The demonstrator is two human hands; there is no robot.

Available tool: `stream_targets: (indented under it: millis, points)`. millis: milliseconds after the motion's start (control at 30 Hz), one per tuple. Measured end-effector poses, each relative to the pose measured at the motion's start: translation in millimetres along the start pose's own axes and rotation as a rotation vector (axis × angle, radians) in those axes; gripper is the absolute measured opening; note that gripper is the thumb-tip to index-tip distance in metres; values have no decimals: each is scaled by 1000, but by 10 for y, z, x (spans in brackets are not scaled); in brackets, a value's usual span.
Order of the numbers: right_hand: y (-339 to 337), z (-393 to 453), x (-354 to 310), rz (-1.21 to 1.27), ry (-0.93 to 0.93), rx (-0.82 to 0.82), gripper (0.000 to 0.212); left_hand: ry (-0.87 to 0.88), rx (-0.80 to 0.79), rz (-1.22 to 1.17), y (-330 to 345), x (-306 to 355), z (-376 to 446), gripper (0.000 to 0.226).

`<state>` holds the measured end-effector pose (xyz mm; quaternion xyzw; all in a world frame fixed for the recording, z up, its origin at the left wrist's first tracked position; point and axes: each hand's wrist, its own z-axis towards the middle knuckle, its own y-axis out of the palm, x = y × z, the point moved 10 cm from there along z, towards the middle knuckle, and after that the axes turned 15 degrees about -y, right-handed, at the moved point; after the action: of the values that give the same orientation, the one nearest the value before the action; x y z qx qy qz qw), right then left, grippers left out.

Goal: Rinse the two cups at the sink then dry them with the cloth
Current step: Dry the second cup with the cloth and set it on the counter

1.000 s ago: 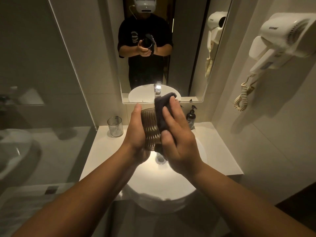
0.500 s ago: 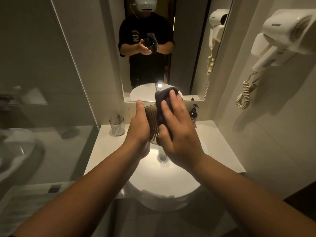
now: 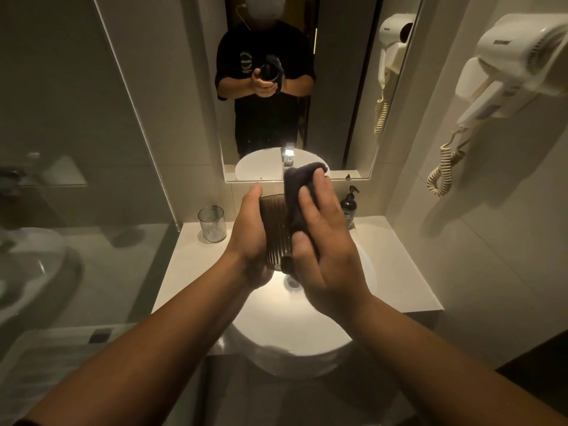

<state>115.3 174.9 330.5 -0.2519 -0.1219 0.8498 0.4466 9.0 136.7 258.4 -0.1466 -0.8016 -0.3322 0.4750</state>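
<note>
Left fingers (image 3: 255,192) grip the ribbed cup (image 3: 275,232); right fingers (image 3: 307,201) press the cloth (image 3: 296,195) against it; wet glass may slip into the sink (image 3: 307,327) below.

The hands (image 3: 295,238) are covering most of the ribbed cup (image 3: 275,229); the cloth (image 3: 296,198) is hiding its right side and mouth.

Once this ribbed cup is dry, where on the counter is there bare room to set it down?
Bare counter lies left of the basin, in front of the clear cup. A wider bare patch lies right of the basin, in front of the soap bottle. The middle is crowded: both hands, ribbed cup and cloth.
</note>
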Motion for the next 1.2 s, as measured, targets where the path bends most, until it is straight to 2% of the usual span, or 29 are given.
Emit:
stream_targets:
  millis: [100,200,233,300,367,433,467,600,700,767,900,1067,1133,1200]
  points:
    - [6,-35,288,379,252,74,56,-22,-61,-14,15,4,47,62]
    - [35,-35,470,532,360,96,59,-52,-106,-47,58,14,70,60]
    - [38,-34,493,507,368,93,59,-59,-80,-31,52,18,80,62]
    - [19,-52,514,377,369,91,58,-50,88,60,-16,71,54,68]
    - [-20,-53,474,198,322,83,55,-19,315,96,-142,144,-13,62]
    - [-46,-5,389,60,238,69,54,42,414,104,-182,203,-85,55]
    - [-51,27,349,10,203,59,54,54,393,122,-146,202,-89,57]
    - [-48,121,119,-232,26,4,55,64,144,177,91,131,-23,76]
    - [84,89,-186,-430,-201,-103,50,72,60,22,68,126,-9,67]
    - [106,64,-248,-444,-255,-112,48,66,45,-13,57,102,-31,62]
    - [-15,19,-99,-197,-132,-1,49,54,18,44,104,78,-70,67]
    - [-57,-63,279,335,224,133,57,-43,-42,22,67,17,-24,74]
    - [-36,-77,392,440,309,150,60,-99,-87,-23,88,-24,-13,77]
    - [-24,-94,453,414,342,138,59,-99,-27,16,75,-17,-3,80]
